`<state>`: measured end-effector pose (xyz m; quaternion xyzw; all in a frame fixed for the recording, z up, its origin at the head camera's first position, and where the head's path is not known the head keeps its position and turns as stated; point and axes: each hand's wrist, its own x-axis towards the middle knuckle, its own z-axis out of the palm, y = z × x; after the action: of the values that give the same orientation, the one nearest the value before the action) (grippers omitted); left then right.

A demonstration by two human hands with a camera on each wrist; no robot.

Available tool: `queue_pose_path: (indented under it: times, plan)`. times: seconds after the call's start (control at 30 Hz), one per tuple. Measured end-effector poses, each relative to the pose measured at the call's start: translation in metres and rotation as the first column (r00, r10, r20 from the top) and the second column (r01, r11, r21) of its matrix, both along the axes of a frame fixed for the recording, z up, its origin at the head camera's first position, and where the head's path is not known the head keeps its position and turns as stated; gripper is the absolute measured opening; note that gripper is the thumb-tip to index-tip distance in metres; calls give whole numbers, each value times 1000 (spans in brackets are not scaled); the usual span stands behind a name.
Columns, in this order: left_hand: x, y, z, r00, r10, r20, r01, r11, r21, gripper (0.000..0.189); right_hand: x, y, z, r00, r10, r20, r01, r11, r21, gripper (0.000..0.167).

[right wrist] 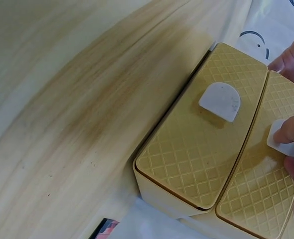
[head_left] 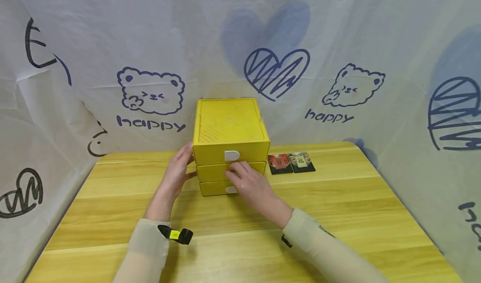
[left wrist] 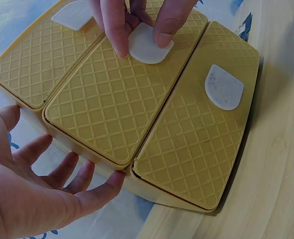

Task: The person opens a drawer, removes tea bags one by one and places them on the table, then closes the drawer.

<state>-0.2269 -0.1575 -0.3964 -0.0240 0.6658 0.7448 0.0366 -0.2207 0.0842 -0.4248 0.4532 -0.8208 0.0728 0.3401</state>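
Note:
A yellow three-drawer box (head_left: 231, 120) stands on the wooden table, its drawer fronts facing me and all three closed. With thumb and fingers, my right hand (head_left: 251, 183) pinches the white handle (left wrist: 146, 47) of the middle drawer (left wrist: 104, 92). My left hand (head_left: 176, 171) rests its fingertips against the box's left side, fingers spread. White handles also show on the top drawer (head_left: 211, 154) and the bottom drawer (right wrist: 187, 154). In the right wrist view the right hand is partly cut off by the frame edge.
Two small dark packets with printed fronts, one red (head_left: 279, 163) and one pale green (head_left: 302, 162), lie to the right of the box. Behind the wooden table (head_left: 338, 216) hangs a white sheet (head_left: 210, 32) with bear and heart drawings.

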Motion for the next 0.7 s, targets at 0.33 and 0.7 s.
queue_pose_path:
  times: [0.33,0.7]
  plan:
    - [0,0,1,1000,-1,8,1,1000,6,61,7,2,1,1000,12,26,-12,1000,11,26]
    - [0,0,1,1000,-3,9,3,1000,5,62,20,6,2,999,38,-9,-38,999,27,27]
